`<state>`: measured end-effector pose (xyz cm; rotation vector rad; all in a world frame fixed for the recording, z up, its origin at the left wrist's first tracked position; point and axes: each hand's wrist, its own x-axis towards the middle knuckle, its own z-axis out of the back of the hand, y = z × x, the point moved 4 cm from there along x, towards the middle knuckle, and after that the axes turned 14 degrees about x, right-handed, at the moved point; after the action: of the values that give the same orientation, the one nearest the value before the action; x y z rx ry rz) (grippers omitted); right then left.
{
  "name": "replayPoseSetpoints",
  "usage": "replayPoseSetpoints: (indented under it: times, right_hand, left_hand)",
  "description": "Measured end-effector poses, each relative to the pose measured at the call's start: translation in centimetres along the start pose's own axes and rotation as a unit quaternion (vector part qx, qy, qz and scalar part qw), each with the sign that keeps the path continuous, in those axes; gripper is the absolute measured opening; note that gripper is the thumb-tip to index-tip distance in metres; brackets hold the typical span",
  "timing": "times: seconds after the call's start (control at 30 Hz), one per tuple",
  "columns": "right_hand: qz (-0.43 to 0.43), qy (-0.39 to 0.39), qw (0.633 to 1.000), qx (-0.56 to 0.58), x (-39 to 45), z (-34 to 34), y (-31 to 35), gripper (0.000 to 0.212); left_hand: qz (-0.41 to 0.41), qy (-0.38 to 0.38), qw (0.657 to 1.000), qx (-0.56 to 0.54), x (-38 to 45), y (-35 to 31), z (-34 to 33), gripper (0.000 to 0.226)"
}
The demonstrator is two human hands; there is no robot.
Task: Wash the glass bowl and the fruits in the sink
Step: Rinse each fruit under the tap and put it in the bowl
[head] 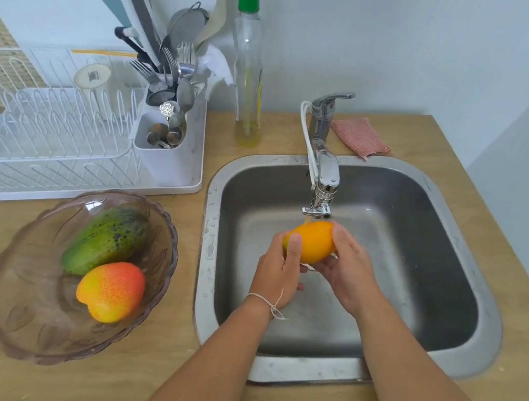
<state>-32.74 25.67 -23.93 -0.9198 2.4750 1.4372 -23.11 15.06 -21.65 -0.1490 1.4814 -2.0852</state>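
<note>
Both hands are over the sink right now, holding an orange fruit just under the tap. The left hand wraps the fruit's left end, thumb lying across the front of it and the other fingers curled round behind, and there's a thin string tied on that wrist. The right hand cups the right end with its fingers curled round the fruit too, so it's gripped from both sides. A thin bit of water looks to be running from the spout onto the top of the fruit, though it's hard to see clearly. Off to the left on the wooden counter sits the glass bowl, a tinted one with a scalloped rim, well apart from the hands and just beside the sink's left edge. It has 2 fruits in it: a green one with dark speckles toward the back and a red-yellow mango in front, the 2 touching. Behind the bowl is a white dish rack with a cutlery holder stuffed with forks, spoons and a whisk. A soap bottle with a green pump stands near the wall, and a pink cloth lies behind the sink, right of the tap.
</note>
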Motion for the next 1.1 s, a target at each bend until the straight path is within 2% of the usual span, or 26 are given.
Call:
replayPoseSetpoints:
  times: [0.1, 0.2, 0.3, 0.43, 0.5, 0.57, 0.7, 0.8, 0.87, 0.97, 1.03, 1.1]
  right_hand:
    - [0.010, -0.046, 0.998, -0.028, -0.2, 0.3, 0.1, 0.041]
    - [-0.007, -0.105, 0.993, -0.055, -0.6, 0.7, 0.4, 0.044]
    - [-0.012, -0.132, 0.986, -0.102, -1.3, 0.4, 0.9, 0.030]
    - [0.018, -0.052, 0.994, -0.095, -1.7, -0.2, 0.9, 0.028]
    - [0.025, 0.007, 0.997, -0.072, -1.8, -0.4, 0.7, 0.036]
    - [0.033, 0.036, 0.994, -0.095, -1.9, -0.6, 0.7, 0.043]
    - [0.046, 0.000, 0.992, -0.121, -1.5, -0.4, 0.6, 0.026]
    - [0.029, -0.032, 0.988, -0.147, -1.2, -0.3, 0.4, 0.031]
    - [0.022, -0.042, 0.985, -0.168, -1.3, -0.4, 0.4, 0.033]
    - [0.050, -0.005, 0.985, -0.165, -1.6, -0.8, 0.4, 0.028]
    - [0.068, 0.024, 0.980, -0.187, -1.7, -0.7, 0.2, 0.040]
    - [0.082, 0.029, 0.970, -0.228, -1.9, -0.9, 0.3, 0.037]
  left_hand:
    - [-0.025, -0.004, 1.000, 0.004, 0.0, 0.0, 0.2, 0.047]
    - [-0.051, 0.016, 0.998, 0.038, 0.1, 0.3, -0.1, 0.061]
    - [-0.079, 0.016, 0.996, 0.041, 0.1, 0.3, -0.4, 0.058]
    - [0.031, -0.072, 0.996, -0.034, 0.9, 1.2, 0.7, 0.045]
    - [0.076, -0.101, 0.992, -0.026, 1.1, 1.7, 0.8, 0.051]
    - [0.082, -0.103, 0.991, -0.003, 1.0, 1.5, 0.9, 0.055]
    - [0.027, -0.071, 0.997, 0.035, 0.6, 0.9, 0.9, 0.061]
    - [-0.015, -0.043, 0.999, -0.008, 0.8, 0.9, 0.7, 0.070]
    - [-0.029, -0.044, 0.998, -0.016, 0.7, 0.6, 0.6, 0.058]
    - [0.004, -0.055, 0.998, -0.026, 0.6, 0.8, 0.6, 0.037]
    - [0.053, -0.040, 0.997, -0.039, 0.8, 1.2, 0.8, 0.037]
    - [0.076, -0.015, 0.996, -0.040, 0.8, 1.2, 0.8, 0.042]
